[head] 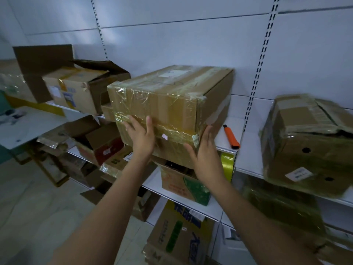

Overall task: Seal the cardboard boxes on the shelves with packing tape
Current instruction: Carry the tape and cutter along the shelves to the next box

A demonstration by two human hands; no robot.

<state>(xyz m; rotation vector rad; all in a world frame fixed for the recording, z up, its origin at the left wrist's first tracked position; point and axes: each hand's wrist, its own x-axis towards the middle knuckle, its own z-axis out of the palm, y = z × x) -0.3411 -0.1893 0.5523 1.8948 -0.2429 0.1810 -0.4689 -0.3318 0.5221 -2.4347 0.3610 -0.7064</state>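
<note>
Both forearms reach up from me: my left hand (140, 133) lies flat, fingers spread, on the near face of the taped cardboard box (168, 104), and my right hand (205, 152) is open against its near right corner. That box sits at the shelf (246, 150) front edge, overhanging. I judge I'm pressing tape down or squaring it; no tape roll shows, so next I must find one, though an orange cutter (231, 135) lies beside the box.

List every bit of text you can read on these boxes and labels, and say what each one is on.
None can be read with certainty.
White label on top of the taped box: blurred.
White sticker on the right box: dark print, too blurred.
Blue characters on the bottom box: large, not legible.
Red print on the green-patterned box: too small.
Labels on the open left box: blurred.
</note>
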